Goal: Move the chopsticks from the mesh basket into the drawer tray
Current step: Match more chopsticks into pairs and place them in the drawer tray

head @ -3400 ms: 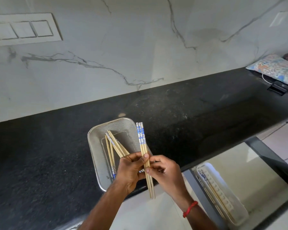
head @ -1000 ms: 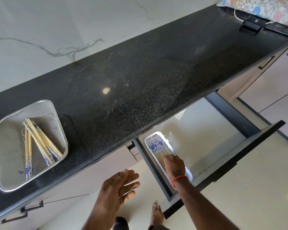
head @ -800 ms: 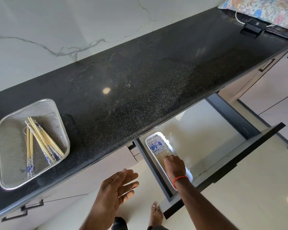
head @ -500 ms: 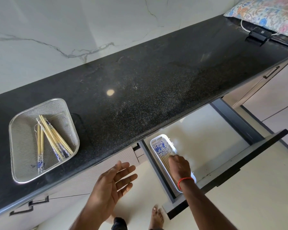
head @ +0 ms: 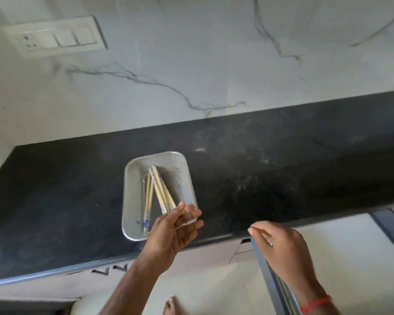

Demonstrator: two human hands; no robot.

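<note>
A silver mesh basket [head: 134, 183] sits on the black counter near its front edge. Several wooden chopsticks [head: 157, 189] with blue-patterned ends lie crossed inside it. My left hand [head: 175, 230] hovers palm up over the basket's front right corner, fingers spread, holding nothing. My right hand [head: 282, 248] is raised in front of the counter edge above the open drawer's left wall [head: 268, 276], fingers loosely curled, and holds nothing. The drawer tray is out of view.
The black counter [head: 271, 173] runs across the view below a white marble wall with a switch panel [head: 55, 37]. The open drawer's pale floor [head: 339, 258] lies lower right. A bare foot [head: 172, 305] stands on the floor below.
My right hand left the tray in the drawer and rose to counter height, empty. My left hand lifted from below the counter to the basket. The view swung left onto the basket.
</note>
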